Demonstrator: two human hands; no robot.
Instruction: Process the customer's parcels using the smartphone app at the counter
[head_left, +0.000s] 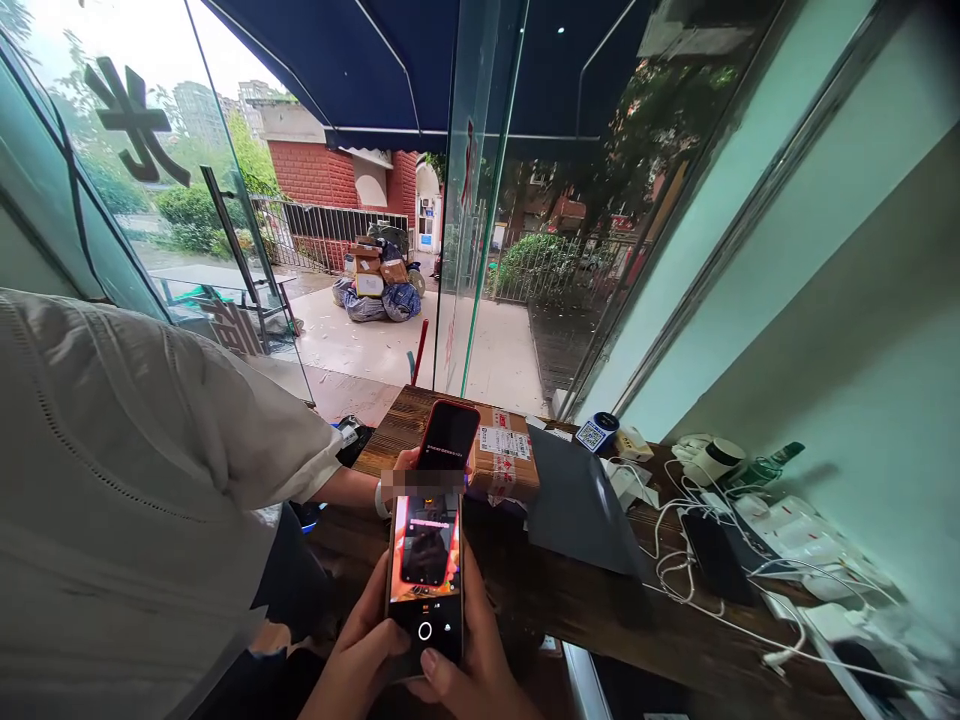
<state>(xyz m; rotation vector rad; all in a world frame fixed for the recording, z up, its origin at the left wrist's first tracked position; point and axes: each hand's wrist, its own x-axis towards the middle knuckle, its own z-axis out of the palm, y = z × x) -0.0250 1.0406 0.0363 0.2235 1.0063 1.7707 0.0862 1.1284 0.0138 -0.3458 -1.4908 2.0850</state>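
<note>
A smartphone [425, 560] with its camera screen lit is held upright between both my hands. My left hand [367, 630] wraps its left edge, the thumb at the lower part of the screen. On the right edge my right hand [469, 640] grips it, its thumb near the white round shutter button. Just beyond, another person's hand [405, 462] holds a second phone [450, 432] in a red case, with white text on its dark screen. That phone also appears on my screen. A blurred patch covers the strip where the two phones overlap.
A taped cardboard box [506, 452] and a dark flat sheet [581, 500] lie on the wooden table [390, 425]. White cables [675, 570], a black phone [716, 560] and a green bottle [769, 465] crowd the right. A person in a white shirt [150, 430] stands left, before glass doors.
</note>
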